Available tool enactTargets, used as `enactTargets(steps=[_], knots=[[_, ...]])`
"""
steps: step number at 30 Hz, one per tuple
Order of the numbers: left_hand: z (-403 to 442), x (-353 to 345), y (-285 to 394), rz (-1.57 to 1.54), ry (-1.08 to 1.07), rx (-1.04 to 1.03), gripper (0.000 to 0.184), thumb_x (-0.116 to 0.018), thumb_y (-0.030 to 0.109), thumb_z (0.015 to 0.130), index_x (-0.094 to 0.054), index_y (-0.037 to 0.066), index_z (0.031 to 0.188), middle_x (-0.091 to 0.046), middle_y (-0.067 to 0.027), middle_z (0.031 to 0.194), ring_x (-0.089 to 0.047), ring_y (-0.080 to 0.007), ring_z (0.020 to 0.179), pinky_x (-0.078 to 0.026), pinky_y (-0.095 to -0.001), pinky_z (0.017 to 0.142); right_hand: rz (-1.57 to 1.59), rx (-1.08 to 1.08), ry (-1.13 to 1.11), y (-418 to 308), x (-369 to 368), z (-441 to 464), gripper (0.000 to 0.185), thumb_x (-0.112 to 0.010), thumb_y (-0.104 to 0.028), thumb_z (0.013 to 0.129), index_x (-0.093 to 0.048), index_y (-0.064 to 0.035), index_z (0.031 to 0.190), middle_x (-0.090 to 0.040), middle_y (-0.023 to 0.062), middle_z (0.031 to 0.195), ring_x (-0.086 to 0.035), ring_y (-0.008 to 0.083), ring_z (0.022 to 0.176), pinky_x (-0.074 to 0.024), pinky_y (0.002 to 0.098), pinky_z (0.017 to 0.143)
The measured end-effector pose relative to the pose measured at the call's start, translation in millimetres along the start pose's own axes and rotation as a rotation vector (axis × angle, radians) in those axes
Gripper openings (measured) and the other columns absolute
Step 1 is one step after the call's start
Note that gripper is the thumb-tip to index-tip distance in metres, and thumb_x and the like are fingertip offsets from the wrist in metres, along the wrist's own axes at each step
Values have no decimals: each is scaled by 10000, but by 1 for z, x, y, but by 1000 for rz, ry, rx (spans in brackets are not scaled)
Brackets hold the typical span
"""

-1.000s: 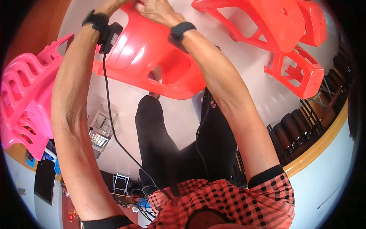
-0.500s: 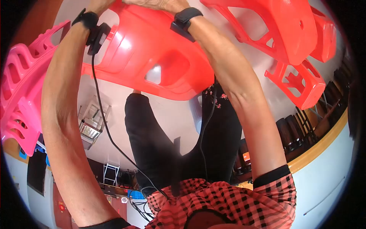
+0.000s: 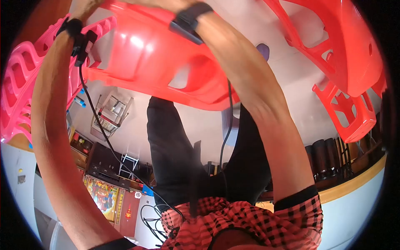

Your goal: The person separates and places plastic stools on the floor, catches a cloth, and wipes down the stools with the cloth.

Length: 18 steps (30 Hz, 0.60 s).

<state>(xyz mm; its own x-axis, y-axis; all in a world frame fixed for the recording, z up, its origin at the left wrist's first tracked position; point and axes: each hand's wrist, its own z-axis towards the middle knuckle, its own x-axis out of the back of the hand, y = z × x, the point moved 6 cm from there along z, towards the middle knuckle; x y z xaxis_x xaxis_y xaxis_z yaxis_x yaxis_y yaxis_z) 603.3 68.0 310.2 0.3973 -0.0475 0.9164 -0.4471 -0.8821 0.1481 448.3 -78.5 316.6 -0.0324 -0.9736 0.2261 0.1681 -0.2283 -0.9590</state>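
Note:
A glossy red plastic chair is tilted in front of my legs, with an oval opening in its lower part. My left hand is at the top edge of the view, beside the chair's upper left side, mostly cut off. Along the chair's upper edge lies my right hand, blurred and partly out of view. The fingers of both hands are cut off or smeared, so their grip does not show. Dark bands with small black devices are on both wrists, and a cable runs down from the left one.
More red plastic chairs stand at the right. Pink plastic chairs are close by my left arm. A small metal-framed stool is on the floor behind. Dark cylindrical objects line the right side by a wooden edge.
The red chair and both my hands have shifted a little to the left. The view has also turned, so the red chairs at the right sit lower and farther right.

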Motion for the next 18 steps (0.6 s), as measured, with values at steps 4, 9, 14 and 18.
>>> enactTargets(steps=[4, 9, 14, 18], knots=[[7, -28, -164, -658, -105, 56, 383, -499, 339, 987, -630, -19, 1031, -657, -69, 938, -591, -185, 871, -470, -303, 778, -120, -46, 38, 12, -5, -71, 368, -695, -363, 756, -556, -55, 612, -521, 99, 606, -535, 283, 631, -454, 451, 646], [16, -2, -182, -343, 93, -132, 351, -464, 281, 1004, -574, -38, 1101, -656, -125, 1109, -615, -176, 975, -465, -310, 831, -64, -169, -251, 26, -22, -39, 372, -693, -388, 770, -608, -28, 727, -581, 130, 732, -576, 321, 718, -473, 449, 684], [-6, 9, -110, 597, 174, 239, 561, -502, 513, 951, -462, 127, 1356, -582, -261, 1203, -589, -386, 1101, -488, -442, 916, -142, -206, -8, -7, 57, -67, 392, -654, -308, 794, -605, -20, 1057, -583, 210, 1068, -580, 360, 935, -472, 451, 804], [-39, 22, -66, 333, 397, -103, 590, -590, 467, 908, -449, 150, 1386, -566, -258, 1238, -569, -409, 1111, -456, -501, 943, -399, -253, 215, -15, 82, -139, 361, -693, -278, 785, -594, -35, 1032, -568, 175, 1015, -583, 312, 765, -485, 438, 682]])
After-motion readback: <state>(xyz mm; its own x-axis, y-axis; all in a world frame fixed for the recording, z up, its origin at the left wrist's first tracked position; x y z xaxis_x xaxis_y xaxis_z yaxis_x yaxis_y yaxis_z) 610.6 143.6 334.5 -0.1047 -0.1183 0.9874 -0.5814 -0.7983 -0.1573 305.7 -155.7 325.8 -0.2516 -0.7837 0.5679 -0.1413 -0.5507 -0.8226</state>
